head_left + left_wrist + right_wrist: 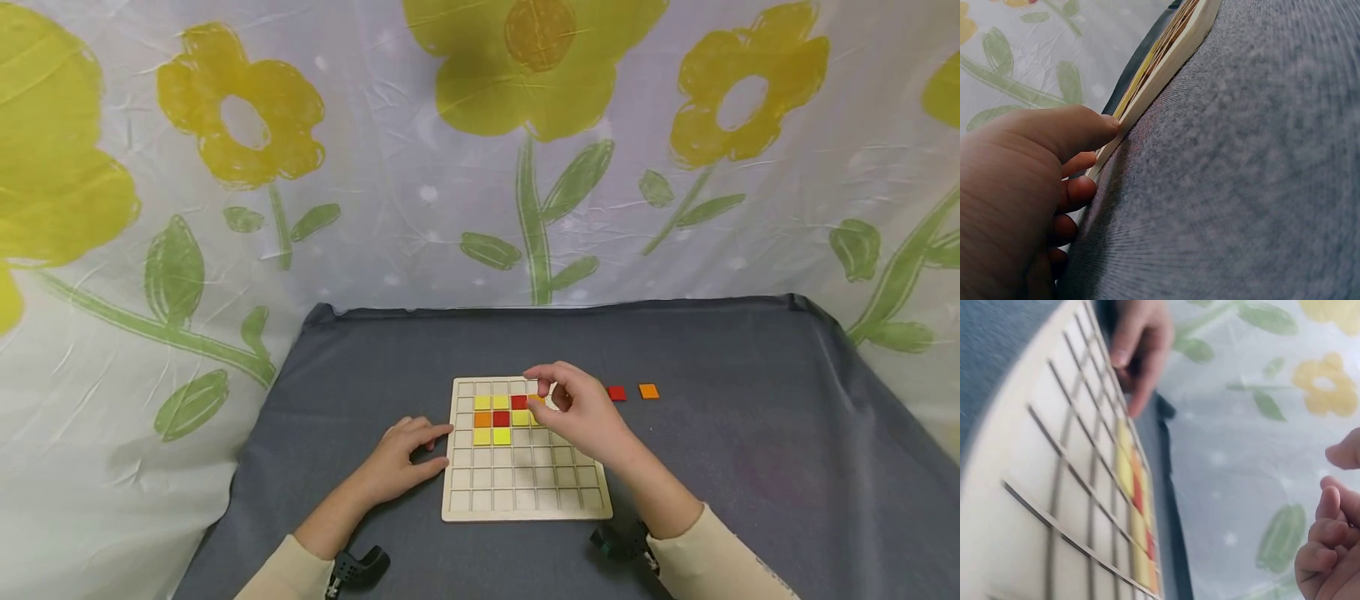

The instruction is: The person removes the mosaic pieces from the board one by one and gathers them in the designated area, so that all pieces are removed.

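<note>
Right hand (pixel 579 408) above board (pixel 523 477), left (pixel 400 458) touching edge (pixel 447 492)

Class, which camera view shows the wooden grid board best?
The head view: the board appears from above, though the right hand hides part of it. The left wrist view shows mainly its edge; the right wrist view shows its grid steeply slanted and cut off.

"Where does the board (pixel 534 479) lie?"

"On the cloth (pixel 360 367), before me. My left hand (pixel 401 462) touches its left edge; my right hand (pixel 583 415) is over its far right part."

"What else?"

"A cluster of tiles (pixel 501 419) sits in its far half; two loose tiles (pixel 648 392) lie right of it. Behind everything hangs a curtain (pixel 427 208)."
</note>
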Motion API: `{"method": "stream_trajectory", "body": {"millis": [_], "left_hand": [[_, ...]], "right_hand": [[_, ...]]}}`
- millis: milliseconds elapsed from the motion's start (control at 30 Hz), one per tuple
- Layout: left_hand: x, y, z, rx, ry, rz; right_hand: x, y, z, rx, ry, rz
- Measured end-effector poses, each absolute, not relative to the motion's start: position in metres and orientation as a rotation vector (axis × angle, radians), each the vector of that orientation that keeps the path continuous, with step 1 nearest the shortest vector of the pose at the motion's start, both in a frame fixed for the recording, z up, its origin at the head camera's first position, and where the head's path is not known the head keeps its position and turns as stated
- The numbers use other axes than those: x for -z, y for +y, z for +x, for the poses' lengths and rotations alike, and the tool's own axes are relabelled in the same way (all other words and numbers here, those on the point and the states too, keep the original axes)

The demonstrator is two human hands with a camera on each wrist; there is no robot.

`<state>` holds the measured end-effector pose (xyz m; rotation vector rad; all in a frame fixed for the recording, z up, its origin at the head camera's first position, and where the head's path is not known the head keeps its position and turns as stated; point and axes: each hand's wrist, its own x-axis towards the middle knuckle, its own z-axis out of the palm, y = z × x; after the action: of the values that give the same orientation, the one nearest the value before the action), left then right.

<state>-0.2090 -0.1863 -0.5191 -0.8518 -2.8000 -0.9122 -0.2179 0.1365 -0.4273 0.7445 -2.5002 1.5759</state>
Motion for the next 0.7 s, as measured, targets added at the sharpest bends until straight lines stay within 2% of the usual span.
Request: {"method": "stream_trajectory", "body": {"millis": [367, 700], "left_hand": [[0.52, -0.187, -0.21, 0.901, -2.782, -0.867], [0.519, -0.186, -0.21, 0.895, -2.829, -0.837]], "right_hand": [[0.459, 0.11, -0.217, -1.56, -2.645, 0.691], [0.483, 0.106, -0.221, -1.573, -2.815, 0.629]]}}
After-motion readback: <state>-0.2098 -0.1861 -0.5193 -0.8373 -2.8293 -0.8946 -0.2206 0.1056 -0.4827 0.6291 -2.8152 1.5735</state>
